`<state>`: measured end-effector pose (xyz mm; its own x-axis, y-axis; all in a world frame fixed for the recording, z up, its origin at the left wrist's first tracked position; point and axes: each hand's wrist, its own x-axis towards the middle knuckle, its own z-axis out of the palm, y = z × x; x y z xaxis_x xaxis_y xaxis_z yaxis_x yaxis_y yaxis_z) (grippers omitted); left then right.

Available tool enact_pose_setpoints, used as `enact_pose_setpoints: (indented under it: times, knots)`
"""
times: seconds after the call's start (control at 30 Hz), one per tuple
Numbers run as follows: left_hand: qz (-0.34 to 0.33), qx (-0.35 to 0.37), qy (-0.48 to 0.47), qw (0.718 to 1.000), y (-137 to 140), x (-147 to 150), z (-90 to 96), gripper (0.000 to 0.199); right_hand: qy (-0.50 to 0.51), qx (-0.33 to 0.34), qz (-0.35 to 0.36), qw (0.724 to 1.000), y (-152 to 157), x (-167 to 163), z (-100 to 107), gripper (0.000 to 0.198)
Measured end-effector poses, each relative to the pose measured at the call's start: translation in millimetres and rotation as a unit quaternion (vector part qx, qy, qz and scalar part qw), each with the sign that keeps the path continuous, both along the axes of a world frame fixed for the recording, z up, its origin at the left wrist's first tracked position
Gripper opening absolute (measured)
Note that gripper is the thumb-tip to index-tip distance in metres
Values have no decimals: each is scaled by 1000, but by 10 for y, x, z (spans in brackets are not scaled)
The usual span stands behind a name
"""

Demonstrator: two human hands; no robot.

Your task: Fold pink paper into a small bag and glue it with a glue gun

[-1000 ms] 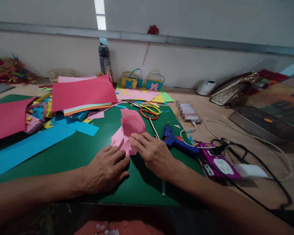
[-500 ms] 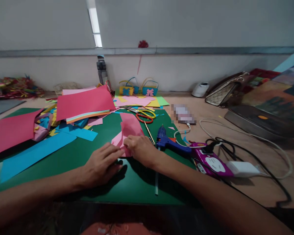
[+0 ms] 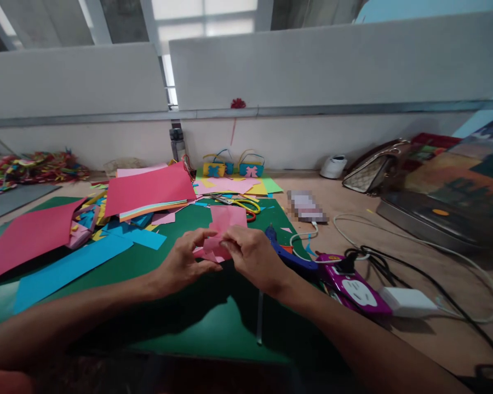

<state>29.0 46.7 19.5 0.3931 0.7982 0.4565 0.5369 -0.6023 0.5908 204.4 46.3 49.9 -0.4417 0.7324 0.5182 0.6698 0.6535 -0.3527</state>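
We see two hands busy with a piece of pink paper (image 3: 230, 215), out in the middle, over the green table (image 3: 156, 336). The right hand (image 3: 254, 260) is curled up, with its thumb and fingers pinching the paper at its right side. The left hand (image 3: 181, 262) makes a curve like the letter C around the paper's left side. Its thumb and fingers are apart, with some paper between them, but we cannot tell if they press on it. The far part of the paper stands up past the fingers, and the near part looks bent, though the hands hide much of it. We think the step right now is folding or shaping the paper. It seems only partly done, because the paper looks loose and uneven. To us, the next move calls for a steady left hand and a soft, careful pinch from the right, since such thin paper could crumple. Just beyond the paper we see scissors (image 3: 250, 201) with yellow and red handles. A blue glue gun (image 3: 291, 257) lies to the right, close to the right hand. Far left, there is a pile of bright paper sheets (image 3: 150, 189).
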Motion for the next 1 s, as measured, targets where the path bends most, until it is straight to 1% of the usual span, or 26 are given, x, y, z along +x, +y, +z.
enact_pose_setpoints:
  times: [0.07,0.13,0.17,0.23,0.3,0.37,0.47,0.63,0.7,0.77,0.93,1.0]
  knots:
    - [13,4,-10,1000,6,20,16,30,27,6,-13,1000,6,9,12,18]
    - [11,15,-16,1000,5,18,34,16,47,10,-21,999,13,17,20,19]
    - [7,19,-19,1000,2,12,41,16,55,11,-24,998,17,20,24,18]
    - [-5,21,-29,999,-6,-2,49,22,72,12,-29,997,19,24,33,18]
    - [-13,10,-33,999,-15,-15,55,25,87,11,-36,995,15,24,45,17]
    - [-15,-15,-34,999,-24,-21,68,23,95,13,-49,994,7,23,61,17]
    - [-38,-85,-64,994,-37,-24,119,22,94,24,-61,993,-4,23,81,16]
    - [-93,-230,-105,963,-36,-36,210,28,64,35,-56,996,1,29,64,13]
    - [-106,-273,-118,949,-28,-43,217,31,51,34,-54,997,4,25,50,12]
    - [-118,-296,-123,940,-22,-46,217,32,47,33,-53,997,3,16,43,12]
    - [-146,-299,-90,939,-20,-48,222,34,58,29,-37,997,-16,-5,52,14]
    - [-149,-305,-97,935,-9,-52,218,32,64,35,-37,997,-23,-2,56,10]
